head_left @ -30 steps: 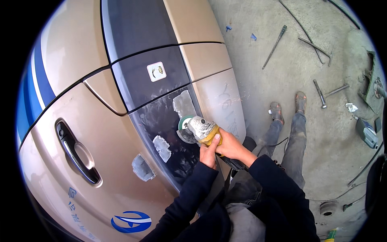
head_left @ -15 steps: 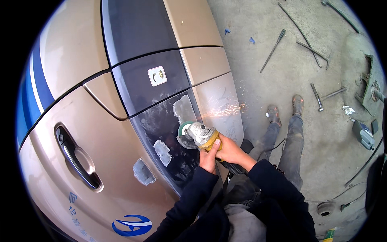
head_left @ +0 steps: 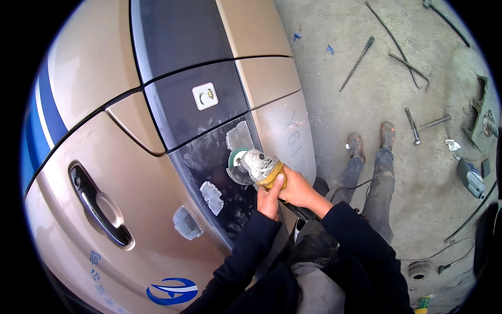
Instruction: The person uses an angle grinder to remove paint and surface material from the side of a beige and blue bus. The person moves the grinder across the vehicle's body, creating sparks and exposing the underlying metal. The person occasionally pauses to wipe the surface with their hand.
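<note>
Both my hands are closed around a yellow-and-silver angle grinder. My left hand grips its near side, with the thumb along the yellow body. On the right of the body, my right hand is wrapped round it. The grinder's green-edged disc, partly behind its guard, is at the lower edge of a bare grey patch on the dark stripe of a tan vehicle panel. A few faint sparks fly to the right. Whether the disc touches the panel is hard to tell.
More sanded patches show on the panel, near a door handle. Legs in grey trousers stand to the right. On the concrete floor lie metal rods, a hammer, a grey bottle and a cable.
The bright stream of sparks has thinned to a few faint specks. The grinder and both hands have shifted slightly left, the grip unchanged.
</note>
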`<state>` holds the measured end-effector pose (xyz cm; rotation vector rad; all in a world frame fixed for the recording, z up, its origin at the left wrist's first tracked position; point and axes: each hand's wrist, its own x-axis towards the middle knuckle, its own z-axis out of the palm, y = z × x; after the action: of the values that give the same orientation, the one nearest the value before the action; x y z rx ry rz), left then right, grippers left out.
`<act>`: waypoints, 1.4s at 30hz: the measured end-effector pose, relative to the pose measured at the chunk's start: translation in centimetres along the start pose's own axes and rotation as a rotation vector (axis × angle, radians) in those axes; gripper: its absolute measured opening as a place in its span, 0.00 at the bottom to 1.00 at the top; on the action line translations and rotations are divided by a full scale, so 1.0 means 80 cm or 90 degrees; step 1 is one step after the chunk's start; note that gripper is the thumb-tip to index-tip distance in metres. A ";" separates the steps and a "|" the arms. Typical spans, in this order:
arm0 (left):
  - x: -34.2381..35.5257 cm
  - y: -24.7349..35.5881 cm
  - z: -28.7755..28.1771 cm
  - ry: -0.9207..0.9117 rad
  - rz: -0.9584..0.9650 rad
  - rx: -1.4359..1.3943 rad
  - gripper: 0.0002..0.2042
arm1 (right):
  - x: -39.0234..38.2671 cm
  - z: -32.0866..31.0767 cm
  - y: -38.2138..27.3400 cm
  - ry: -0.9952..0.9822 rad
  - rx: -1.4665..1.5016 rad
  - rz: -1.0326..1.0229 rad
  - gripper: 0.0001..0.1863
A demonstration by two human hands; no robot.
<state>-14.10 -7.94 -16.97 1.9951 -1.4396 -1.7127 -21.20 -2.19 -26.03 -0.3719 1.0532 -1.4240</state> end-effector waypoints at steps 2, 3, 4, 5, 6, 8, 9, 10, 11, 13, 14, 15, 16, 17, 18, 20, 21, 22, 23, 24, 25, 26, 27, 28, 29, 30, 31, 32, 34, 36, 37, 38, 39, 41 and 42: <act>-0.018 -0.005 0.004 0.026 0.004 0.006 0.27 | -0.013 0.003 0.002 -0.011 -0.028 0.006 0.31; -0.020 -0.011 0.002 0.027 0.007 0.001 0.27 | -0.013 0.002 0.003 -0.014 -0.021 0.007 0.32; -0.018 -0.012 0.001 0.026 0.002 0.001 0.27 | -0.011 0.001 0.003 -0.017 -0.013 0.008 0.32; -0.015 -0.009 0.001 0.024 -0.004 0.002 0.27 | -0.008 0.001 0.002 -0.019 -0.005 0.009 0.33; -0.011 -0.005 0.000 0.023 -0.010 0.003 0.27 | -0.006 0.001 0.000 -0.021 0.003 0.010 0.34; 0.001 0.006 -0.001 -0.012 -0.004 -0.001 0.27 | 0.003 -0.003 -0.010 -0.009 0.012 0.011 0.34; 0.003 0.002 -0.003 -0.009 -0.002 0.002 0.28 | 0.006 -0.004 -0.014 -0.003 0.016 0.011 0.34; 0.001 -0.004 -0.006 -0.006 0.000 0.005 0.28 | 0.002 -0.002 -0.009 -0.006 0.005 0.012 0.34; -0.004 -0.009 -0.003 -0.001 -0.003 0.003 0.28 | -0.006 0.000 0.002 -0.005 -0.010 0.012 0.33; -0.022 -0.013 0.002 0.043 -0.024 0.007 0.29 | -0.019 0.004 0.010 -0.008 -0.028 -0.014 0.32; -0.022 -0.011 0.003 0.037 -0.016 0.001 0.29 | -0.018 0.003 0.006 -0.008 -0.023 -0.010 0.32; -0.019 -0.008 0.003 0.032 -0.009 -0.004 0.29 | -0.014 0.002 0.002 -0.008 -0.018 -0.005 0.32; -0.014 -0.005 0.004 0.027 -0.001 -0.009 0.29 | -0.009 0.000 -0.001 -0.008 -0.013 0.000 0.32; -0.005 0.003 0.003 0.021 -0.008 -0.004 0.30 | 0.001 -0.002 -0.010 -0.005 -0.031 0.004 0.31; -0.001 0.009 0.003 -0.002 0.005 -0.011 0.30 | 0.002 -0.003 -0.015 -0.007 -0.030 0.002 0.31; -0.005 0.009 0.005 0.012 -0.006 -0.010 0.29 | 0.003 -0.006 -0.020 -0.010 -0.030 -0.001 0.31; -0.009 0.003 0.005 0.013 -0.002 -0.014 0.29 | -0.003 -0.005 -0.015 -0.021 -0.040 0.008 0.31; -0.015 -0.002 0.005 0.013 0.001 -0.018 0.28 | -0.007 -0.005 -0.013 -0.023 -0.041 0.005 0.30; -0.019 -0.001 0.007 0.009 -0.016 -0.011 0.27 | -0.012 -0.006 -0.013 -0.025 -0.042 0.003 0.30; -0.020 0.002 0.010 0.015 -0.013 -0.010 0.27 | -0.013 -0.007 -0.013 -0.028 -0.044 0.002 0.30; -0.019 0.008 0.014 0.021 -0.009 -0.009 0.28 | -0.012 -0.008 -0.013 -0.027 -0.039 0.010 0.29; -0.016 0.010 0.015 0.026 -0.008 -0.007 0.28 | -0.005 -0.009 -0.016 -0.023 -0.036 0.013 0.29; -0.009 0.015 0.013 0.016 0.008 -0.008 0.27 | 0.004 -0.009 -0.021 -0.020 -0.030 0.013 0.30; 0.001 0.014 0.007 0.000 0.001 -0.026 0.27 | 0.011 -0.010 -0.024 -0.017 -0.024 0.014 0.30; 0.005 0.016 0.007 -0.005 0.005 -0.017 0.27 | 0.016 -0.012 -0.029 -0.009 -0.023 0.017 0.30; 0.007 0.018 0.007 -0.009 0.009 -0.008 0.27 | 0.014 -0.012 -0.028 -0.015 -0.030 0.017 0.30; 0.002 0.016 0.007 -0.003 0.006 -0.007 0.27 | 0.008 -0.012 -0.026 -0.021 -0.036 0.016 0.30; -0.008 0.011 0.008 0.002 0.002 -0.007 0.27 | 0.001 -0.011 -0.023 -0.027 -0.043 0.017 0.30; -0.012 0.010 0.009 0.008 0.000 -0.006 0.28 | -0.001 -0.009 -0.018 -0.028 -0.035 0.010 0.30; -0.011 0.013 0.007 0.006 0.000 -0.005 0.28 | 0.001 -0.007 -0.020 -0.027 -0.032 0.012 0.31; -0.004 0.017 0.007 0.002 0.005 0.000 0.28 | 0.007 -0.008 -0.021 -0.021 -0.033 0.012 0.32; 0.003 0.025 0.007 -0.018 0.010 -0.005 0.28 | 0.017 -0.010 -0.028 -0.016 -0.033 0.011 0.32; 0.008 0.028 0.008 -0.021 0.012 -0.012 0.27 | 0.022 -0.011 -0.033 -0.011 -0.032 0.011 0.33; 0.006 0.030 0.011 -0.017 0.017 -0.011 0.27 | 0.015 -0.012 -0.037 -0.014 -0.033 0.013 0.33; -0.001 0.028 0.012 -0.009 0.021 -0.004 0.27 | 0.011 -0.012 -0.037 -0.015 -0.035 0.013 0.33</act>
<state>-16.13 -8.62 -15.85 1.9497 -1.4619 -1.7186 -23.94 -3.18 -24.63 -0.4157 1.0760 -1.3721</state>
